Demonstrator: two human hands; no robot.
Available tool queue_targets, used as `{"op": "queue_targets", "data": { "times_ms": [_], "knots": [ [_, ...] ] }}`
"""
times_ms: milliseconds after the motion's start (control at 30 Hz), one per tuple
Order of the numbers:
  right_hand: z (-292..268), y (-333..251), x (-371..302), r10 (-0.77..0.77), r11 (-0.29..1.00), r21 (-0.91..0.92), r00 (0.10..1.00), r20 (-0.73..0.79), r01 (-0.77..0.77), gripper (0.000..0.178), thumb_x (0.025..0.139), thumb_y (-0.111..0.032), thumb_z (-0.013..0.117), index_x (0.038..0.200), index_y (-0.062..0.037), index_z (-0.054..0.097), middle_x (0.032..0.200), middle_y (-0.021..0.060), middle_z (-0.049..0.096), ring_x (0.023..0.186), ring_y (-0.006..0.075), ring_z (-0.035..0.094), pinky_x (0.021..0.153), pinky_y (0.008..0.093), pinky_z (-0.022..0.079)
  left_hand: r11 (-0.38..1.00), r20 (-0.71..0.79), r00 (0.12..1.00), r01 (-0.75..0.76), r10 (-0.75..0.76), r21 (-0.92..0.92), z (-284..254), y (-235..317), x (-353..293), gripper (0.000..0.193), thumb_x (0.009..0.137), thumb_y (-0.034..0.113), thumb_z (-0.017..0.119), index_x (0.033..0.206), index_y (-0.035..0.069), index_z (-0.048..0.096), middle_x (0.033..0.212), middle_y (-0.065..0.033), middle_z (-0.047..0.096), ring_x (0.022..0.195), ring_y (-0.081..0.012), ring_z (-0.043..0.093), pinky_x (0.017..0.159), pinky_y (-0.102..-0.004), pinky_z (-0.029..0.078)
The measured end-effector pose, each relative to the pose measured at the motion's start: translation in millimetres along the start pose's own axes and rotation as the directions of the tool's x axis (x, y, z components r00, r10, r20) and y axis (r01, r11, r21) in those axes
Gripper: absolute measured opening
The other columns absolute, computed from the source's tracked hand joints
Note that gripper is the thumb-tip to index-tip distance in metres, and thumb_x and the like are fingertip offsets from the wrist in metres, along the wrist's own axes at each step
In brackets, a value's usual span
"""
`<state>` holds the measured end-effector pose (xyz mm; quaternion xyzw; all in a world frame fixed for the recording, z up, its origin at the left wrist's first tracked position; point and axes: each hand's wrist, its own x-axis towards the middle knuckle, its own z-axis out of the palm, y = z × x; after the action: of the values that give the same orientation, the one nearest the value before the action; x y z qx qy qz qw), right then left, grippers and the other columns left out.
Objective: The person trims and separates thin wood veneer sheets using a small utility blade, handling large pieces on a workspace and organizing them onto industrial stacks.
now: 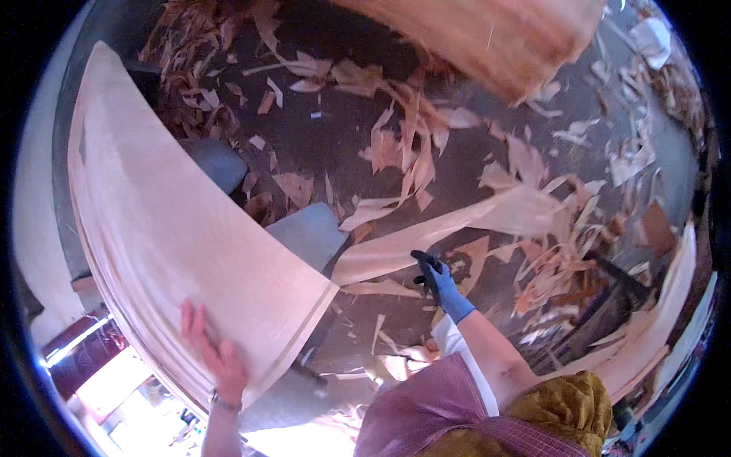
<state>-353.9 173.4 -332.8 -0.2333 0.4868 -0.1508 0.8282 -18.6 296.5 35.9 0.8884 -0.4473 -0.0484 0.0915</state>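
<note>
Wood at 1 o'clock cut off; gloved right hand at 4, grip unclear; left hand unclenched on pale, smooth veneer stack at 9.

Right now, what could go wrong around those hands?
The left hand lies on the pale sheet stack; pressing unevenly might crack or shift the top sheet. The gloved right hand is at a long thin strip, which could tear if it snags. Loose scraps litter the floor and may trip someone.
</note>
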Motion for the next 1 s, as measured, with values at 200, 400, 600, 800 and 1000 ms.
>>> {"op": "queue_targets", "data": {
  "times_ms": [200,400,600,800,1000],
  "knots": [
    [75,-256,-55,-0.120,0.991,-0.063,0.990,-0.077,0.115,0.044,0.100,-0.033,0.054,0.139,-0.0131,0.051,0.115,0.0042,0.059,0.081,0.0176,0.062,0.061,0.0280,0.054,0.998,0.004,1.000,-0.025,0.025,0.053,-18,13,6,0.063,0.081,0.033,0.057,0.138,0.008,0.048,0.149,-0.0175,0.038,0.141,-0.0361,0.030,0.116,-0.0519,0.018],
    [249,-422,-86,-0.450,0.893,0.040,0.890,0.078,0.448,0.043,0.101,-0.032,0.053,0.138,-0.0101,0.051,0.100,0.0017,0.057,0.090,0.0126,0.056,0.073,0.0301,0.056,0.999,-0.047,0.999,-0.012,0.010,-0.038,-30,16,5,0.065,0.077,0.036,0.062,0.138,0.015,0.051,0.148,-0.0139,0.040,0.140,-0.0343,0.032,0.116,-0.0528,0.019],
    [378,-507,-108,-0.500,0.865,0.130,0.821,0.276,0.484,0.043,0.100,-0.031,0.054,0.138,-0.0113,0.049,0.105,0.0016,0.054,0.089,0.0126,0.056,0.078,0.0359,0.058,0.987,-0.123,0.989,0.067,-0.085,-0.149,-54,31,19,0.048,0.073,0.028,0.068,0.119,0.016,0.065,0.132,-0.0096,0.055,0.129,-0.0317,0.045,0.110,-0.0528,0.027],
    [473,-589,-129,-0.410,0.828,-0.067,0.683,0.605,0.556,0.052,0.101,-0.037,0.051,0.146,-0.0151,0.041,0.120,0.0081,0.054,0.083,0.0198,0.062,0.069,0.0335,0.057,0.493,0.038,0.991,0.097,-0.128,-0.865,-75,152,175,0.025,0.093,0.028,0.061,0.092,0.005,0.071,0.077,-0.0056,0.064,0.083,-0.0199,0.060,0.077,-0.0305,0.047],
    [502,-663,-105,-0.369,0.839,-0.027,0.605,0.706,0.543,0.056,0.102,-0.031,0.050,0.151,-0.0148,0.030,0.118,0.0062,0.048,0.086,0.0232,0.065,0.054,0.0302,0.055,-0.865,0.011,0.998,-0.042,-0.055,-0.499,-119,213,367,0.074,0.094,0.065,0.043,0.135,0.004,0.048,0.128,-0.0096,0.059,0.114,-0.0222,0.055,0.102,-0.0402,0.042]
  ]
}}
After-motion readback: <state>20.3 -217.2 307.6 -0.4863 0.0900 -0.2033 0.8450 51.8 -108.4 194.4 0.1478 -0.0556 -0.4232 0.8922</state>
